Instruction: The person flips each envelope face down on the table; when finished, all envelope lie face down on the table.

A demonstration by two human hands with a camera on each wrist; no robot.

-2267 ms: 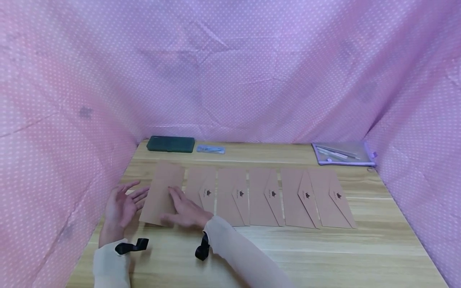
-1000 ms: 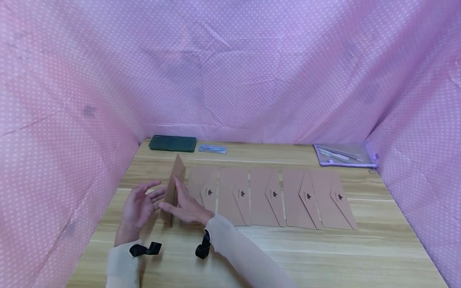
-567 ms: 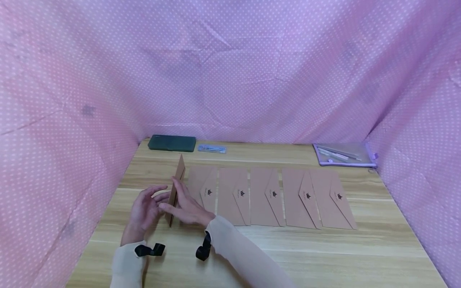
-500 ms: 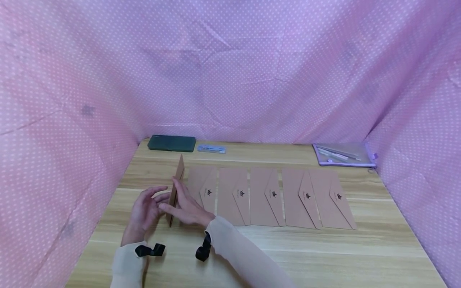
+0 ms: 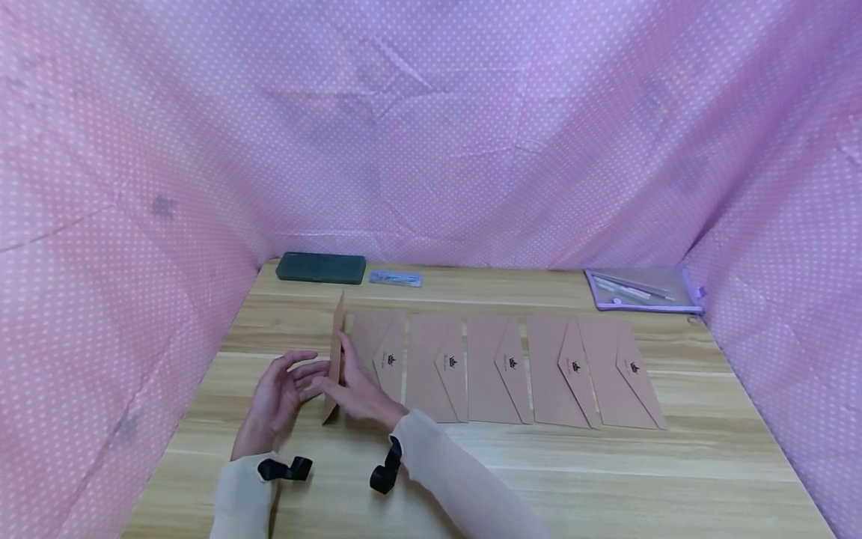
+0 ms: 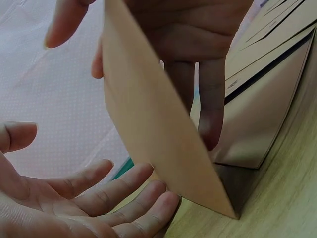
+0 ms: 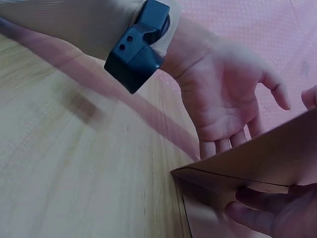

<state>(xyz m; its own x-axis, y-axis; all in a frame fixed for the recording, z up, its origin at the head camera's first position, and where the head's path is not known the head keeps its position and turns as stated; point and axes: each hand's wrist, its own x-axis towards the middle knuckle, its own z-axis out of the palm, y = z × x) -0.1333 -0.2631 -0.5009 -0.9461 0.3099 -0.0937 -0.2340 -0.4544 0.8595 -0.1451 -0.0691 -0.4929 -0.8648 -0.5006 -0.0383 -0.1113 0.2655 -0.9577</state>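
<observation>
A kraft-brown envelope (image 5: 336, 337) stands on its long edge at the left end of a row of matching envelopes (image 5: 431, 385). My right hand (image 5: 361, 393) holds it, the thumb on its left side and the other fingers on its right. Palm up, my left hand (image 5: 277, 391) lies just left of it with the fingers loosely extended. In the left wrist view those fingertips touch or nearly touch the envelope's plain face (image 6: 153, 119) near its bottom edge. The right wrist view shows a flap line on its other face (image 7: 257, 171).
Flat envelopes with crown-printed flaps run rightward across the wooden table (image 5: 539, 479). At the back lie a dark green case (image 5: 320, 268), a small pale-blue packet (image 5: 395, 278) and a purple-edged zip pouch (image 5: 643, 289) with pens. Pink dotted cloth (image 5: 431, 150) surrounds the table.
The leftmost envelope, earlier nearly flat, has been tipped up onto its edge by my right hand and shifted slightly right. My left hand has moved right alongside it.
</observation>
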